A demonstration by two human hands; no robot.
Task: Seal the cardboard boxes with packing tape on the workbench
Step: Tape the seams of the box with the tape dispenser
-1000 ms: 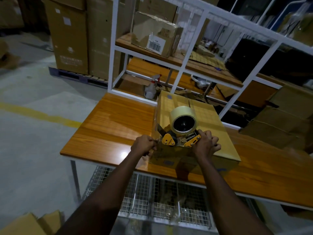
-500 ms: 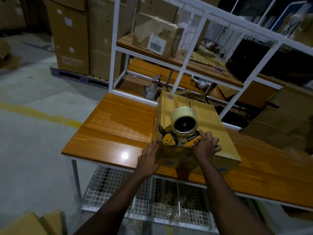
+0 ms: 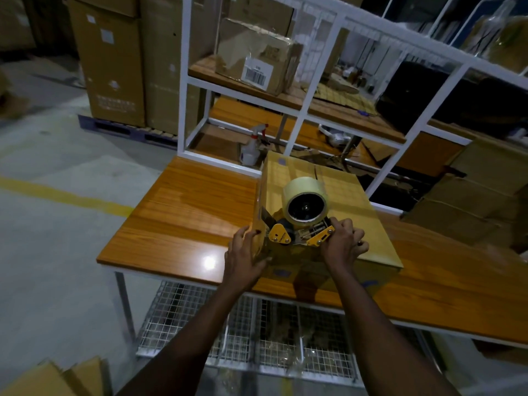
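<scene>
A wooden workbench (image 3: 185, 212) stood in a dim warehouse, white shelving behind it. On it lay a flat cardboard box (image 3: 351, 201), its near end right at the bench's front edge. A yellow tape dispenser (image 3: 281, 234) sat on the box top at that near end, carrying a pale tape roll (image 3: 300, 185). The right hand (image 3: 341, 245) was curled tightly round the dispenser's handle. The left hand (image 3: 243, 258) lay open, fingers spread flat against the box's near left corner, bracing it.

The largest risk seemed to be the box itself: so close to the edge, a hard tug on the dispenser could have dragged it off the bench if the bracing hand slipped. Next, the tape might have run crooked, since the dispenser appeared to sit left of the flap seam, leaving the flaps unsealed or the strip wrinkled. Smallest, the left fingertips rested just beside the dispenser's front end, where its cutting blade probably lay, so a sudden jerk could have nicked them. The poor light made each slip likelier.
</scene>
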